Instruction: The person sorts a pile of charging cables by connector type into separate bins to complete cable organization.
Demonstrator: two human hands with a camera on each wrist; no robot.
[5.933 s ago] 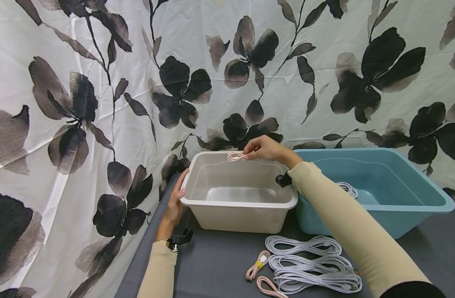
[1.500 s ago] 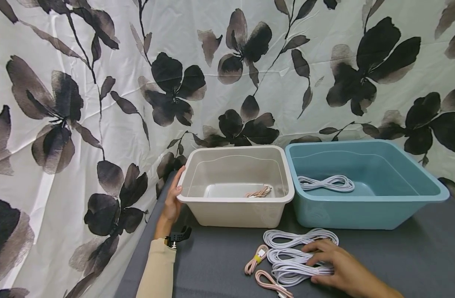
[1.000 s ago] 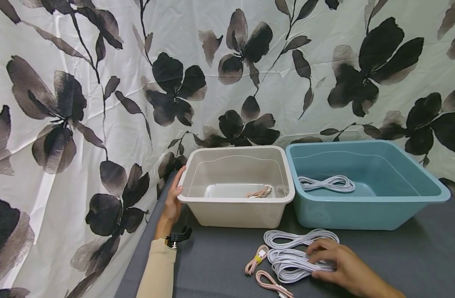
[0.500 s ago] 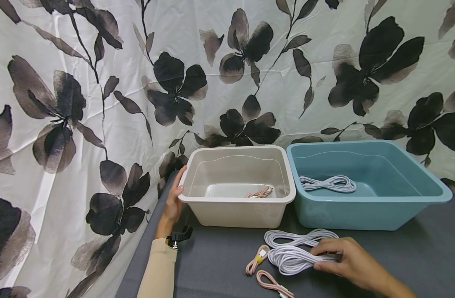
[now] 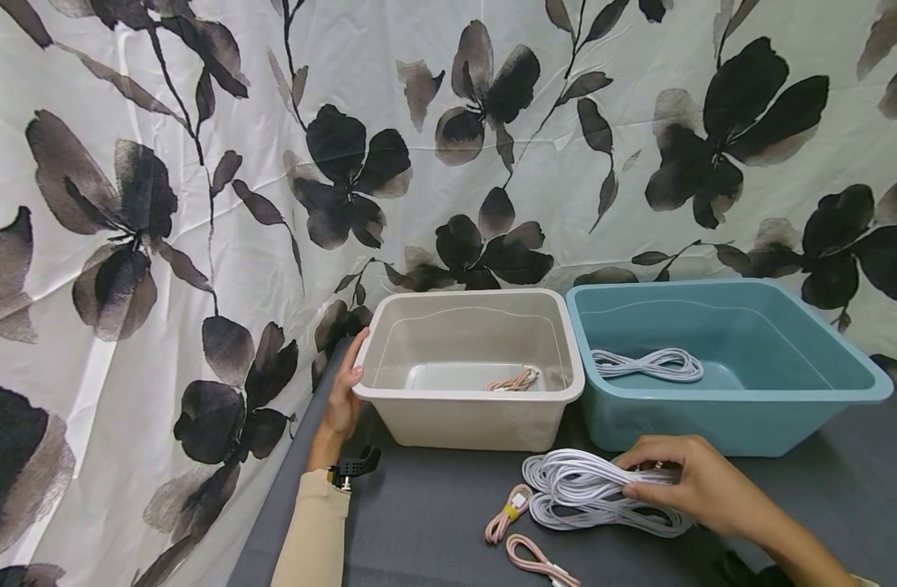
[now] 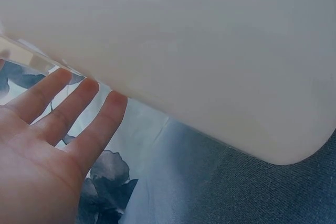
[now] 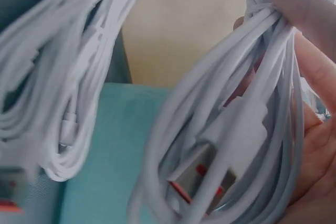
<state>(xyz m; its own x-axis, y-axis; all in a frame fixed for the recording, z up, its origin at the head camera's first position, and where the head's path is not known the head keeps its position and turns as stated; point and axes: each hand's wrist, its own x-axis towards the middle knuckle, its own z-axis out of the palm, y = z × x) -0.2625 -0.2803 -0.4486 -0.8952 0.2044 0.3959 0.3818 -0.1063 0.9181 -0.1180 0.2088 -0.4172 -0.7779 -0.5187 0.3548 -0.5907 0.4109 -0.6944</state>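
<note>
My right hand (image 5: 701, 485) pinches a coiled white USB cable (image 7: 247, 132) by its tied middle, thumb and fingers round the strands. The held coil is lifted over more white coiled cables (image 5: 591, 516) lying on the grey cloth, and overlaps them in the head view. Two pink coiled cables, one with a yellow tie (image 5: 509, 514) and one looped (image 5: 538, 561), lie just left of them. My left hand (image 5: 340, 399) rests its straight fingertips against the left side of the beige bin (image 5: 470, 424). Inside that bin lies a pink cable (image 5: 514, 380).
Right beside the beige bin stands a larger blue bin (image 5: 720, 424), with a coiled white cable (image 5: 654, 364) inside at its left. A floral curtain (image 5: 390, 244) hangs behind both bins and down the left side. Grey cloth (image 5: 419, 522) covers the surface.
Earlier my right hand held a pink cable over the beige bin; that cable now lies inside. It has since gripped a white coil from the pile and raised it. My left hand stays put.
</note>
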